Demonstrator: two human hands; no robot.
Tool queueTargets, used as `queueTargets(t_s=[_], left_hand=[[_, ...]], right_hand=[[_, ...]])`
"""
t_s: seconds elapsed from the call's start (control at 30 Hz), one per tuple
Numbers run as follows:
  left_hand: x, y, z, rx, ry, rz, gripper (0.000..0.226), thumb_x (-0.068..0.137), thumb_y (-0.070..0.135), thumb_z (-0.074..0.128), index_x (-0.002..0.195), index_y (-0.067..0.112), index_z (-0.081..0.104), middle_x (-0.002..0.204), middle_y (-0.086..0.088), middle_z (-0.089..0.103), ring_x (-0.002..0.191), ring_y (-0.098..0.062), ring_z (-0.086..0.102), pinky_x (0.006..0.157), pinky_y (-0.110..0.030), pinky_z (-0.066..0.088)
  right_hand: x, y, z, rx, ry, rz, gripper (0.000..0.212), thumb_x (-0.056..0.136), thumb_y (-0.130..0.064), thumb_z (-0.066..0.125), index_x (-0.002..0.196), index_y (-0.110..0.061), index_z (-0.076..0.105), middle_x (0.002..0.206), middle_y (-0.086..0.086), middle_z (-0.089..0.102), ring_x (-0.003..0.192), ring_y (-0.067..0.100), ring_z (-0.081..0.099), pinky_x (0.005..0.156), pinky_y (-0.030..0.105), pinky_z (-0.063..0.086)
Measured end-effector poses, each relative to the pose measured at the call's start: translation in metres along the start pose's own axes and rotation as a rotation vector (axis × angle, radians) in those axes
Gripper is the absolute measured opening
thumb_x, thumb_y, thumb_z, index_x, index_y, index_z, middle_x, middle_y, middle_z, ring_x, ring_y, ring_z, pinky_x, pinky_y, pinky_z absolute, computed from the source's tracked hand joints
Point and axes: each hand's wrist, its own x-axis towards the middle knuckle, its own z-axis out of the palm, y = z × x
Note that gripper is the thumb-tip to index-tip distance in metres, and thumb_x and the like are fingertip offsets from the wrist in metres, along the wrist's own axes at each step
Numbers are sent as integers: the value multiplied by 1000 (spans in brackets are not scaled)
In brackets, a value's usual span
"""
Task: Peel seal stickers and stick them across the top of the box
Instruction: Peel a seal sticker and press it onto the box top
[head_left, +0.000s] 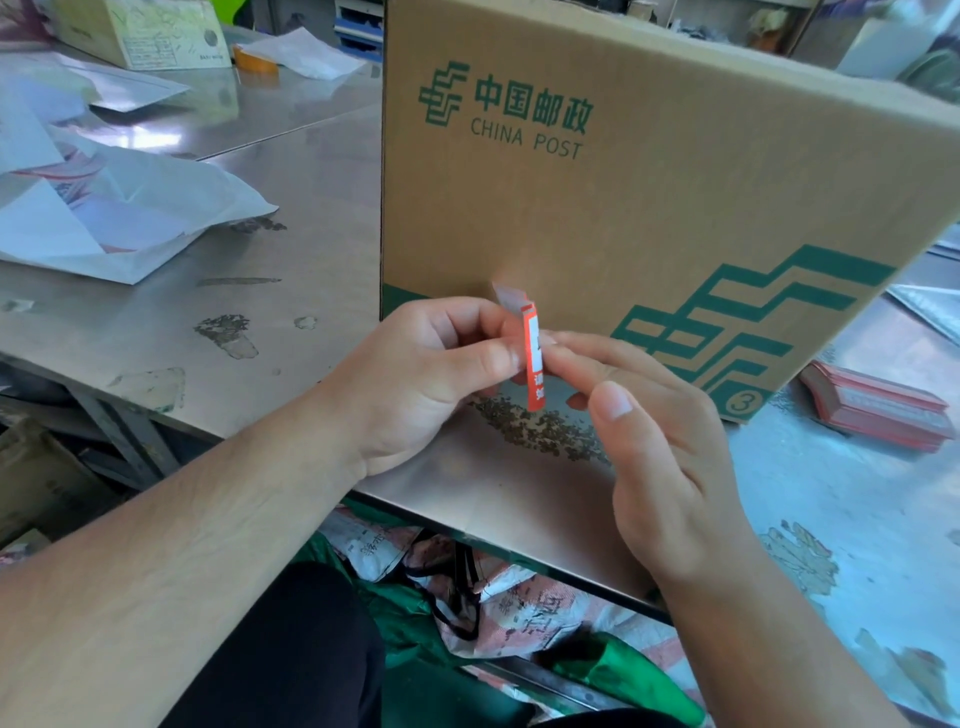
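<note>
Steel table (291, 208): left hand (415, 384) pinches orange sticker (535, 364), right hand (670, 441) touching.

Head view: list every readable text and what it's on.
"中国邮政": green print on the front of the cardboard box.
"CHINA POST": just below it.
"3" in a circle: the box's lower right corner.
Seal sticker: white characters, partly hidden, unreadable.
Red sticker stack: blurred.
Far carton: print too small.
</note>
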Motion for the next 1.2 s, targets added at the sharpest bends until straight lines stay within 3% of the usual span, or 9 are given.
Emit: queueTargets(t_s=[0.17, 0.27, 0.33, 0.47, 0.6, 0.73, 0.8, 0.97, 1.2], left_hand=[[-1, 0, -1, 7, -4, 29, 2, 71, 18, 72, 72, 18, 74, 78, -3, 70, 77, -14, 62, 77, -22, 49], [-1, -2, 1, 77, 19, 76, 2, 73, 20, 70, 71, 20, 71, 81, -3, 71, 82, -16, 64, 82, -25, 49], [-3, -4, 4, 166, 27, 117, 6, 77, 17, 70, 72, 20, 68, 88, -9, 74, 88, -24, 68, 87, -35, 52], [-6, -5, 9, 390, 35, 174, 8, 75, 29, 68, 73, 21, 68, 91, -17, 74, 89, -39, 68, 82, -55, 53], [-8, -2, 13, 520, 27, 222, 8, 73, 31, 66, 73, 23, 68, 87, -2, 71, 80, -28, 67, 73, -42, 53], [-8, -2, 13, 565, 45, 242, 6, 74, 30, 66, 73, 24, 68, 85, 2, 69, 72, -20, 63, 67, -30, 50], [-8, -2, 13, 568, 48, 233, 3, 74, 25, 69, 72, 22, 68, 84, 1, 69, 71, -20, 62, 66, -28, 49], [-9, -1, 14, 590, 62, 219, 5, 76, 16, 69, 73, 19, 69, 81, 3, 69, 68, -13, 61, 65, -23, 48], [-9, 0, 13, 585, 59, 218, 6, 77, 17, 69, 73, 21, 68, 82, 1, 70, 69, -12, 61, 66, -22, 48]], right_hand=[[1, 1, -2, 106, -10, 84, 47, 98, -27, 33, 115, -10, 73, 123, 0, 71, 121, 16, 62, 91, 22, 45], [4, 4, -1, 252, -15, 197, 48, 97, -37, 30, 109, -27, 76, 117, -3, 75, 119, 22, 63, 88, 36, 46], [6, 7, -1, 313, -7, 295, 50, 96, -45, 33, 101, -30, 80, 110, 1, 77, 111, 24, 67, 87, 45, 47], [10, 6, -4, 420, 20, 411, 50, 83, -67, 57, 86, -24, 82, 90, 10, 78, 93, 30, 72, 90, 53, 52], [13, 5, -6, 501, -6, 462, 47, 84, -60, 58, 74, -20, 81, 79, 9, 77, 79, 25, 72, 83, 45, 53], [13, 5, -5, 549, -10, 461, 45, 82, -56, 57, 75, -17, 80, 80, 9, 76, 78, 25, 71, 79, 39, 53], [12, 6, -6, 552, -7, 462, 45, 83, -55, 59, 78, -15, 80, 82, 11, 75, 81, 27, 70, 81, 43, 53], [11, 10, -6, 465, 8, 472, 55, 82, -62, 68, 86, -8, 78, 92, 21, 74, 95, 44, 69, 95, 67, 48], [10, 12, -6, 475, 6, 474, 45, 86, -52, 66, 86, -9, 78, 91, 21, 74, 93, 41, 69, 95, 67, 49]])
